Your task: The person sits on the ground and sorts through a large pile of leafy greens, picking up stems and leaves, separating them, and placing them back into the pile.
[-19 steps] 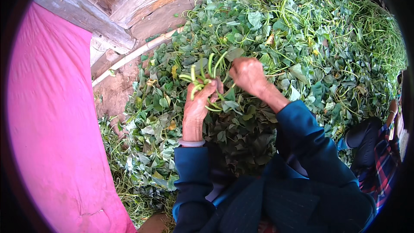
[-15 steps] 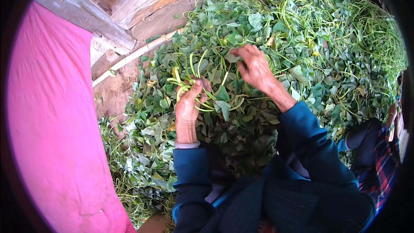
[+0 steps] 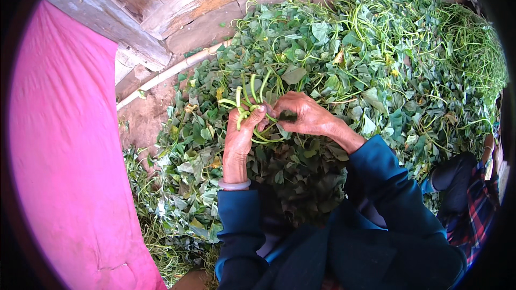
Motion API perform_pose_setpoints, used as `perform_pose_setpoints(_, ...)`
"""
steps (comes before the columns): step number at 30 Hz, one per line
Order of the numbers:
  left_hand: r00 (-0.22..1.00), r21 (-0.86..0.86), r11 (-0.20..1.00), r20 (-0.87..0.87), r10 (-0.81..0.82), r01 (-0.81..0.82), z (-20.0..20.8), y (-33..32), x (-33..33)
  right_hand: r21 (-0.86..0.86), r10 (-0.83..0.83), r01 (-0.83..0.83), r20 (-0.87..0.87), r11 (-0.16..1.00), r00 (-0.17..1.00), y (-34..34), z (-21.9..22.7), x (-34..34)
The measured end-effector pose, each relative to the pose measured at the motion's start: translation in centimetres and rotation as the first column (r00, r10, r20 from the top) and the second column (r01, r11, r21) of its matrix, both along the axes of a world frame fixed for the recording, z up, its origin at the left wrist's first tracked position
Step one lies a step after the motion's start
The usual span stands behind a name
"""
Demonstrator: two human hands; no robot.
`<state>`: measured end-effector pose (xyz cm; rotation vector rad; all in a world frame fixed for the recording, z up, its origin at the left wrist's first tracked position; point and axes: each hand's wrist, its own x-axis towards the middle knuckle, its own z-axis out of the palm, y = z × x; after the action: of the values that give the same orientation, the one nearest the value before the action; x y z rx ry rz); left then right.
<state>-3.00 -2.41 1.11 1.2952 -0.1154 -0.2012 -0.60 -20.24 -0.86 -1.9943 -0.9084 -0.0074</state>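
**Hands bunching green stems over a leaf pile**

Lower centre: dark blue sleeves (image 3: 376, 204) are entering from the bottom edge; a pale bangle (image 3: 234, 185) is sitting on the left wrist.

Centre: the left hand (image 3: 240, 134) is closing around a bunch of stems (image 3: 248, 99), whose cut ends are sticking up above the fist. The right hand (image 3: 302, 114) is pressing in beside it, fingers pinching the same stems; the two hands are touching.

Beyond and around: a heap of leaves (image 3: 376, 70) is filling the centre and upper right.

Left: a pink cloth (image 3: 64, 172) is covering the frame's side.

Upper left: weathered planks (image 3: 161, 5) and a white pipe (image 3: 166, 75) are bordering the heap.
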Motion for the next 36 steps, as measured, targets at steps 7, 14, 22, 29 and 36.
perform_pose_setpoints(7, 0.992, -0.221, 0.975, -0.115, -0.049, 0.022, -0.3, 1.1, 0.0, 0.226, 0.199, -0.099, -0.479, 0.969, 0.855, -0.1, -0.2, -0.1)
perform_pose_setpoints(14, 0.996, -0.046, 0.997, -0.059, -0.070, 0.067, 0.5, 1.5, -0.2, 0.164, 0.188, -0.130, -0.412, 0.978, 0.892, -0.8, 0.0, 0.4)
perform_pose_setpoints(22, 0.994, -0.031, 0.999, -0.104, 0.019, -0.023, 0.6, 1.4, -0.6, 0.185, 0.267, -0.197, -0.542, 0.963, 0.797, -0.7, 0.3, 0.2)
perform_pose_setpoints(29, 0.997, 0.019, 0.997, -0.012, 0.076, -0.075, 0.3, 0.9, -0.1, 0.011, 0.077, -0.079, -0.411, 0.997, 0.908, -0.6, 0.1, 0.0)
perform_pose_setpoints(36, 0.986, 0.181, 0.973, 0.117, 0.121, -0.141, -1.3, -0.2, -0.1, -0.199, -0.149, 0.188, 0.195, 0.962, 0.969, 0.9, -1.2, -0.6)
